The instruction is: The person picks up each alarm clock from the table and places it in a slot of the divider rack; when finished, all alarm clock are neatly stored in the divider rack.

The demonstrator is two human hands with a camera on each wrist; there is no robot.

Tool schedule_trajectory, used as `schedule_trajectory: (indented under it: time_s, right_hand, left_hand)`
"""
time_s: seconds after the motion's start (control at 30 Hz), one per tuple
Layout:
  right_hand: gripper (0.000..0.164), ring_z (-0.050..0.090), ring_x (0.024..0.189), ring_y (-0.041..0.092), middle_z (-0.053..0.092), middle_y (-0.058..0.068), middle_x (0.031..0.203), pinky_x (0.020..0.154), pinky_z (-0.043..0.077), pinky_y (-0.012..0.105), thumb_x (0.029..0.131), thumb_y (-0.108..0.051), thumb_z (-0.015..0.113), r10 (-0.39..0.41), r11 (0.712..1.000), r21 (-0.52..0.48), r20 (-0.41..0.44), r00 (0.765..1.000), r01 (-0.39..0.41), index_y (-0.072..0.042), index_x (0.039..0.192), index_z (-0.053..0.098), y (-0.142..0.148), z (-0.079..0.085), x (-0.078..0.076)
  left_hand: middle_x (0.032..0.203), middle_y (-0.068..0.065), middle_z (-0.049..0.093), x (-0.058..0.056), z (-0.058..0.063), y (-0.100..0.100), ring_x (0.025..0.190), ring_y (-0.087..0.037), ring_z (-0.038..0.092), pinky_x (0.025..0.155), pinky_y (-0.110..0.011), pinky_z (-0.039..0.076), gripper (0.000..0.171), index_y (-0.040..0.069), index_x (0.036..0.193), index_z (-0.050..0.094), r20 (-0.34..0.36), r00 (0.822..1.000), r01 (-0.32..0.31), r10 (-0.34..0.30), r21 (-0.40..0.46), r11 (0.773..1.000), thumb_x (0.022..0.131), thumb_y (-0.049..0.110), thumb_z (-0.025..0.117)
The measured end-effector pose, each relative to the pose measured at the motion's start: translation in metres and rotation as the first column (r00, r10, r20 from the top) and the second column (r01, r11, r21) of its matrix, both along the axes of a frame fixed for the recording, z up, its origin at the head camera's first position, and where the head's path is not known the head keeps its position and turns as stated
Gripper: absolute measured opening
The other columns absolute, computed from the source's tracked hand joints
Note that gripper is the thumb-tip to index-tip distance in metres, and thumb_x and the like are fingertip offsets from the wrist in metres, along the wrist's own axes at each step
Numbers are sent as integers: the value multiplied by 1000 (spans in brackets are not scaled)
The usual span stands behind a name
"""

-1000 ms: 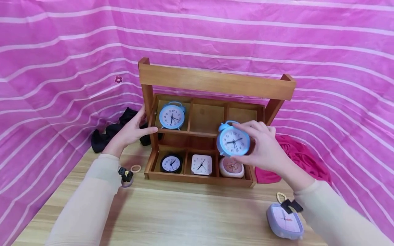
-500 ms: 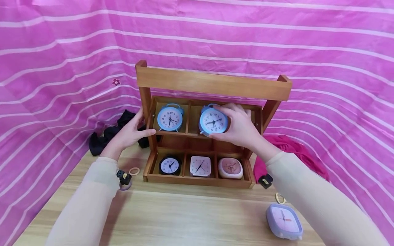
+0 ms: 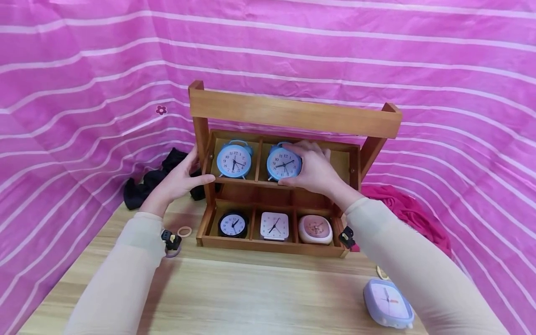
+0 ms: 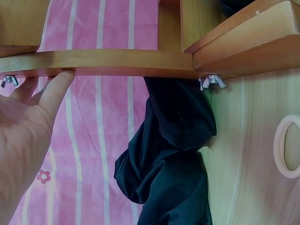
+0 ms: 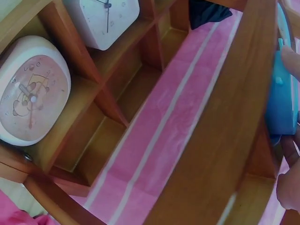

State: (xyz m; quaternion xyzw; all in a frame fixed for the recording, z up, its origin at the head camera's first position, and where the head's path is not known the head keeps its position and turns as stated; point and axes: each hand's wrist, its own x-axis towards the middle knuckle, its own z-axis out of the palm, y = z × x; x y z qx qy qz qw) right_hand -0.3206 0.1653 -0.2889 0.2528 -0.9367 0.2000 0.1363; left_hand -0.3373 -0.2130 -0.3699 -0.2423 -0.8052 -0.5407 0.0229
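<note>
My right hand (image 3: 317, 168) grips a round light-blue alarm clock (image 3: 283, 164) by its right side, in the upper middle compartment of a two-tier wooden rack (image 3: 293, 110). In the right wrist view the clock's blue side (image 5: 281, 101) shows between thumb and fingers. At the rack's left post, my left hand (image 3: 177, 179) rests with fingers extended; its fingertips touch the post (image 4: 117, 62) in the left wrist view. A second light-blue alarm clock (image 3: 234, 160) stands in the upper left compartment.
The lower tier holds a black round clock (image 3: 232, 225), a white square clock (image 3: 274, 226) and a pink-and-white clock (image 3: 316, 229). A lilac clock (image 3: 387, 302) lies front right. Black cloth (image 3: 140, 188) lies left, crimson cloth (image 3: 402, 209) right. A pink striped curtain (image 3: 268, 51) hangs behind.
My right hand has carried the blue alarm clock left and up from before the rack's right side into the upper middle compartment. My left hand stays at the left post.
</note>
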Motion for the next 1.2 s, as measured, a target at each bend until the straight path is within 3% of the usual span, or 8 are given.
schedule_trajectory:
  time_s: [0.27, 0.53, 0.7, 1.03, 1.2]
  right_hand:
    - [89, 44, 136, 36, 55, 9, 143, 104, 26, 60, 73, -49, 94, 13, 1000, 14, 10, 1000, -13, -20, 150, 60, -3, -4, -6]
    - [74, 42, 135, 34, 53, 9, 150, 102, 24, 59, 87, -44, 85, 31, 998, 58, 43, 999, -34, -21, 152, 58, 2, -5, -13]
    - [73, 42, 135, 34, 52, 9, 152, 101, 24, 59, 89, -45, 84, 37, 997, 67, 27, 999, -39, -20, 152, 58, 6, -7, -13]
    - [75, 39, 139, 39, 47, 8, 158, 100, 25, 63, 93, -45, 78, -1, 992, 124, 24, 1000, -2, -24, 158, 49, 3, -7, -4]
    - [82, 34, 145, 45, 44, 7, 161, 104, 23, 72, 89, -49, 81, 0, 999, 43, -6, 1000, 1, -26, 160, 46, 16, -9, 15]
  left_hand:
    - [174, 2, 15, -1, 0, -2, 157, -35, 20, 125, -62, 17, 103, 48, 166, 5, -9, 1000, -8, 8, -6, 1000, 98, 11, 74]
    - [174, 1, 14, 1, 1, -3, 157, -37, 20, 124, -63, 17, 104, 49, 165, 4, 5, 1000, -19, 19, -13, 1000, 98, 11, 73]
    - [174, 1, 16, 0, 1, -1, 156, -38, 21, 123, -65, 17, 104, 52, 164, 5, 2, 1000, -7, 7, -4, 1000, 98, 10, 73]
    - [174, -2, 16, 0, 0, -1, 157, -38, 19, 124, -64, 15, 104, 49, 165, 4, 9, 1000, -1, 1, 7, 1000, 98, 9, 73]
    - [174, -1, 16, 1, 0, 0, 156, -40, 20, 123, -66, 17, 104, 51, 164, 4, 13, 1000, 2, -2, 9, 1000, 99, 10, 73]
